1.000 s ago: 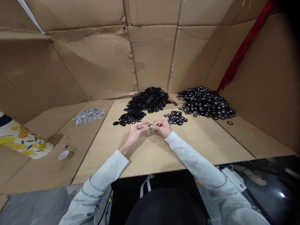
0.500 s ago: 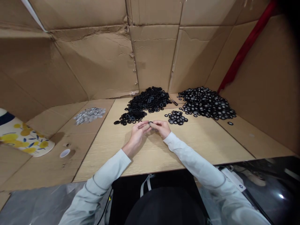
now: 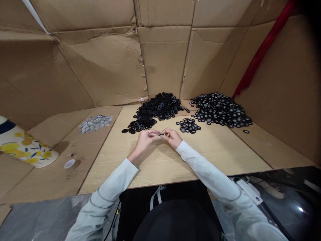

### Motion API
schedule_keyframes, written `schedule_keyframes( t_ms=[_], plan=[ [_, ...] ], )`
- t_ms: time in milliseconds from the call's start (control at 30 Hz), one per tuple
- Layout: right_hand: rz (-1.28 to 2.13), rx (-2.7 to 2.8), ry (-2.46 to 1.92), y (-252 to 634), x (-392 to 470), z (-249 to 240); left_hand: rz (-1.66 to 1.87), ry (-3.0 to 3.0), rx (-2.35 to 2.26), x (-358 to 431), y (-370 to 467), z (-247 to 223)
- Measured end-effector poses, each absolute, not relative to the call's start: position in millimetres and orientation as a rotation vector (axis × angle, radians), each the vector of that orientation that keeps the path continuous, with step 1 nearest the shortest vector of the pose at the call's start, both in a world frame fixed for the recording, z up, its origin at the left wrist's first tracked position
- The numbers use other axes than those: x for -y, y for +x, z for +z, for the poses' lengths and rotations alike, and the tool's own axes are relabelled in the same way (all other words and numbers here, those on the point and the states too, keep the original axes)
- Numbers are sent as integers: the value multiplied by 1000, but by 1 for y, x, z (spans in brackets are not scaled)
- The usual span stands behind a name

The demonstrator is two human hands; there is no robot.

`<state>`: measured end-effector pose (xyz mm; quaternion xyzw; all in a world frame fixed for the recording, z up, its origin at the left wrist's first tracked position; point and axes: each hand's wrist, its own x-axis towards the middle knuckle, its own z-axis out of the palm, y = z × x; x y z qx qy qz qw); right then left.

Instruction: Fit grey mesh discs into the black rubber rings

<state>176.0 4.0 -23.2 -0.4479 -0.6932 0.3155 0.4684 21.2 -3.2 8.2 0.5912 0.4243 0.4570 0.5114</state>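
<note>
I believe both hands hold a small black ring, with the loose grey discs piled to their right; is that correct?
Not quite: the head view shows the loose grey discs piled to their left. The left hand and right hand do hold a small black ring.

Pale grey-blue sleeves (image 3: 208, 170) frame a dark ring (image 3: 161, 134) above a pale yellow-tan tabletop (image 3: 175, 167). Solid black marks the heap of rings (image 3: 160, 107), a few catching a bluish-grey sheen; silvery grey, the pile of discs (image 3: 95, 124). Black rims circle light grey centres throughout the large mound of filled rings (image 3: 220, 112) and the smaller cluster (image 3: 188, 126). Plain brown cardboard walls (image 3: 100, 67) meet a deep red strip (image 3: 260, 50). A cream cylinder (image 3: 27, 145) wears yellow blooms, blue leaves and a navy band near a white roll (image 3: 69, 163); the floor (image 3: 37, 221) is grey.
</note>
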Motion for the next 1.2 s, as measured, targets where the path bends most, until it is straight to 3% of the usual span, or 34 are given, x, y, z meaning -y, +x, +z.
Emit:
schedule_keyframes(
  t_ms=[133, 367, 933, 1200],
  plan=[
    [1133, 1401, -967, 168, -5, -25, 1203, 1161, -951, 1, 23, 0],
    [1249, 1160, -968, 160, -2, -27, 1236, 950, -809, 8, 33, -6],
    [1014, 1342, -1050, 173, 1, -16, 1057, 1551, -1025, 15, 22, 15],
    [857, 1424, -1015, 174, 3, -8, 1293, 1411, -912, 16, 28, 13]
  ],
)
